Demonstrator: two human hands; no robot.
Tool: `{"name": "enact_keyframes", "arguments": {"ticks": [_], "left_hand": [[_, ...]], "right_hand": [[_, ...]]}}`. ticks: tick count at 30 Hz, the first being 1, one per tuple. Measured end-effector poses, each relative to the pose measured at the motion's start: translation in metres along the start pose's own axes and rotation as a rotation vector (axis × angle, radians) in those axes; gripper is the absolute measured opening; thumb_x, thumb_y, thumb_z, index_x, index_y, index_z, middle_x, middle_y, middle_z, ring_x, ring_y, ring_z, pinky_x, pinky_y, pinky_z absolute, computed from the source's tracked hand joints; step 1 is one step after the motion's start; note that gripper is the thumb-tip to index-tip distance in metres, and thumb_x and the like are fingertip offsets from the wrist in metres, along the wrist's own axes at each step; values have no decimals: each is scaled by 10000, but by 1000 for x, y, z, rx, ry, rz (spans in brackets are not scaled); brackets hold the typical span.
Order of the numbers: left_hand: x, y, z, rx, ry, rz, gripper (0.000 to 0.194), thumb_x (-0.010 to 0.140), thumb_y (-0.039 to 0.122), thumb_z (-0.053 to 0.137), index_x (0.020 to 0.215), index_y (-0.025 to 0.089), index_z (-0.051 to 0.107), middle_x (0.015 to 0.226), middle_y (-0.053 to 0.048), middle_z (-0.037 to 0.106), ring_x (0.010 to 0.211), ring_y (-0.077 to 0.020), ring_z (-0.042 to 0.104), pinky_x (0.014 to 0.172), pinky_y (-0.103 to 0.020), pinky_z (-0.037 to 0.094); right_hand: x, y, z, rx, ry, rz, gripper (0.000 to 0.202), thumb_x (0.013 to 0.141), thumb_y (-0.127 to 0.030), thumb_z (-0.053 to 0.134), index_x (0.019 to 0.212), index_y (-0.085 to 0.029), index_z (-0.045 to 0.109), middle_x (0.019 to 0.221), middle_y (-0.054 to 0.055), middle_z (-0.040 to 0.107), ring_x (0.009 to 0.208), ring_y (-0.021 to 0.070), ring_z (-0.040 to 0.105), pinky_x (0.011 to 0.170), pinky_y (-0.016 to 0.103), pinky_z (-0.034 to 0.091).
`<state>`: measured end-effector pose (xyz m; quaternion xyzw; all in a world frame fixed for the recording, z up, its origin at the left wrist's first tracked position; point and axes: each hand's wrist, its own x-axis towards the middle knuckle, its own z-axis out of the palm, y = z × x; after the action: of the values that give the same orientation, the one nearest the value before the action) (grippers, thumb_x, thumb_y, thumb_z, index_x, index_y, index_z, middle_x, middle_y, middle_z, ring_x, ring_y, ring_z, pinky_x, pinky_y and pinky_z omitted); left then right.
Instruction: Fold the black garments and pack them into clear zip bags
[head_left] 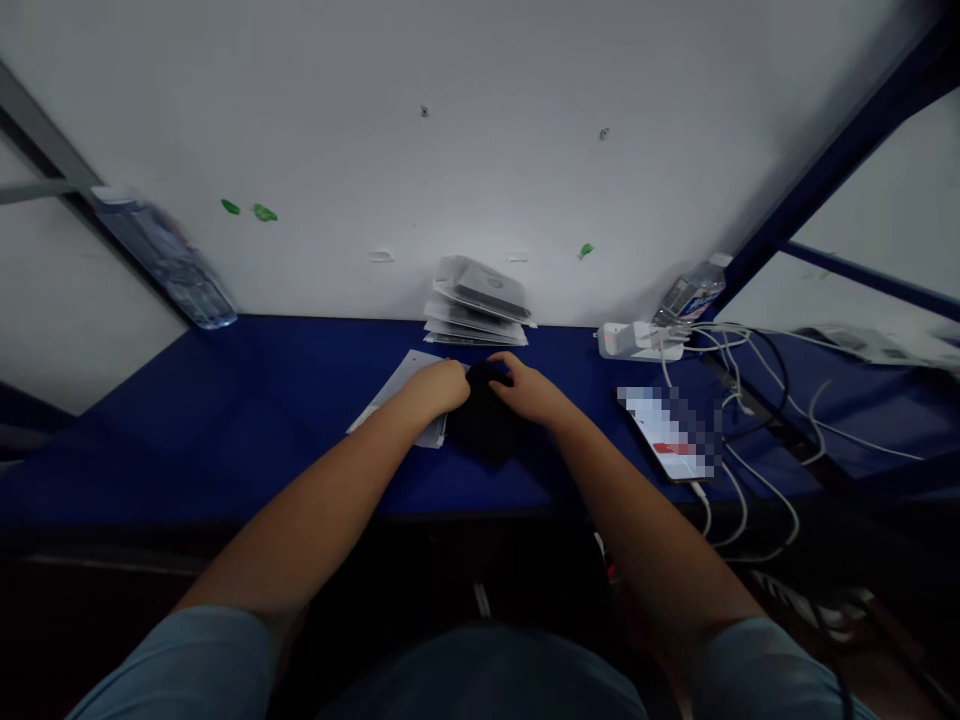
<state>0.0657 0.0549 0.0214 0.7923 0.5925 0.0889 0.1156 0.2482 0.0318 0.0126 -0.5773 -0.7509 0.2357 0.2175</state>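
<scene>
A soft-looking black item (487,425), perhaps a cloth or pouch, rests on the blue desk in front of me; its exact kind is hard to make out. My left hand (445,384) is closed at its upper left edge, fingers mostly hidden. From the upper right, my right hand (531,392) grips the same item, thumb and curved fingers on its top edge. Partly beneath my left hand and wrist lie white papers or flat packets (397,385). Behind both hands, a stack of flat packets with grey-and-white faces (484,300) leans against the wall.
A phone (667,435) with a cable plugged in lies to the right. Behind it are a white power strip (611,342), tangled white cables (739,375) and a clear bottle (694,290). Another bottle (169,255) stands at the left, by the white wall (510,180).
</scene>
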Motion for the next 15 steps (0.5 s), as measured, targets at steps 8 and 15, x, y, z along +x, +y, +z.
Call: {"name": "enact_keyframes", "arguments": {"ticks": [8,15], "left_hand": [[-11,4,-9,37,-18,-34,401,982,192,355,1107,82,720,1077,-189,753,1043,-272,717,948,-344,511],[-11,1,-5,-9,71,46,384,990,154,356,1229,109,653,1498,-165,532,1355,-202,544,1119,-268,388]], "right_hand": [[7,8,0,155,-44,-227,372,880,-104,587,1238,-189,644,1188,62,725,1056,162,669,965,314,481],[1,-6,6,-88,-118,-285,396,904,-98,557,1279,-172,664,1233,102,712,1131,197,644,1030,337,445]]}}
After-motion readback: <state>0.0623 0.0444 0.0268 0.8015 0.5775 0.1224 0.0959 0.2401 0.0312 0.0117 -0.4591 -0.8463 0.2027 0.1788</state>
